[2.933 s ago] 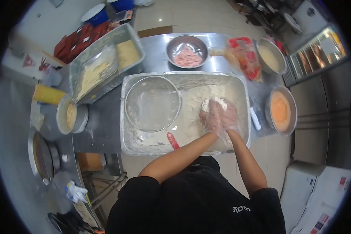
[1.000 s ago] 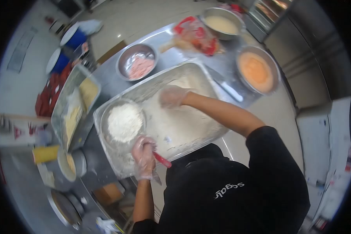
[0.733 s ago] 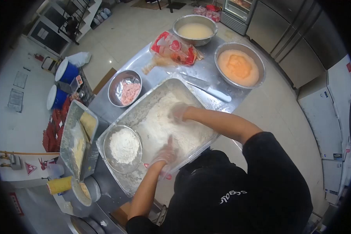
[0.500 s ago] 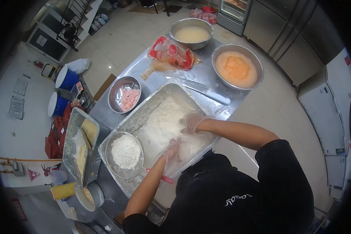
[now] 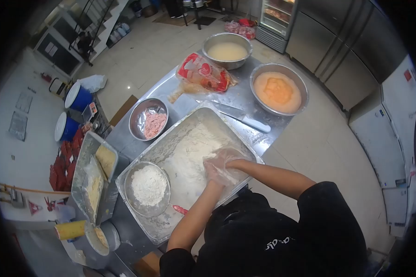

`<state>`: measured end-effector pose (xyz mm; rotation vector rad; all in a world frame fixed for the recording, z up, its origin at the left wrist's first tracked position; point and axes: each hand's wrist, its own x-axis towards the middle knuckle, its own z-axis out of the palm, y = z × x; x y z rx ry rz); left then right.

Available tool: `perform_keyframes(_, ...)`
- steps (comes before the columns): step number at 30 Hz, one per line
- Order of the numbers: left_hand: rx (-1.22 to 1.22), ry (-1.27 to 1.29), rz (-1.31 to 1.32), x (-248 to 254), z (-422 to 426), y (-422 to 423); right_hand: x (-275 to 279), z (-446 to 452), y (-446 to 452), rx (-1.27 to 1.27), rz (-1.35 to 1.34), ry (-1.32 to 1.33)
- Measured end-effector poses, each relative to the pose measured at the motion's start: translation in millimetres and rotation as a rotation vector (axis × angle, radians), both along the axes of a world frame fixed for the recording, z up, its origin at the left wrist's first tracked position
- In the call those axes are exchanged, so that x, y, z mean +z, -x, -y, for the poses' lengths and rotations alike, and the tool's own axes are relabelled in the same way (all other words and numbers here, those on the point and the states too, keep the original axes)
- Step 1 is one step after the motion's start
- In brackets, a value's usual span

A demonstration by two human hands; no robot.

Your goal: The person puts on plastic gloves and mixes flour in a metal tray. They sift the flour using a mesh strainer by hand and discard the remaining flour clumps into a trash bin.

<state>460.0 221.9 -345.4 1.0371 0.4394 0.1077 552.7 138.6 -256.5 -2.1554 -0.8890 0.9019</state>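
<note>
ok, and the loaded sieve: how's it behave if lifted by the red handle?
The sieve probably stays stiff, given its round, even rim. The white powder heap, sitting out beyond the red handle, likely makes it front-heavy and apt to tilt. That powder looks loose, so some may spill if jolted.

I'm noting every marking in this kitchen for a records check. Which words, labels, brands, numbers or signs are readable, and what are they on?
None reads with certainty.
Black shirt: white lettering, creased, unclear.
Red-printed bag: too blurred.
Wall sheets: too small.
Triangular sign: no legible words.
White cabinets: labels too small.
</note>
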Motion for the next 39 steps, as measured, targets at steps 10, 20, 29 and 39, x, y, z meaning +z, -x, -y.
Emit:
perform_keyframes(10, 0.818, -0.728, -0.134, 141, -24, 42, 95, -63, 66, -0.261, -0.118, -0.633)
perform_keyframes(20, 0.678, -0.964, -0.616, 199, -132, 192, 142, -183, 135, 0.370, 0.193, -0.434)
perform_keyframes(29, 0.887, -0.793, -0.483, 215, -96, 268, 134, -156, 73, 0.578, 0.571, -0.215)
perform_keyframes(39, 0.907, -1.366, -0.767, 164, -60, 280, -43, -187, 63, 1.109, 0.402, -0.534)
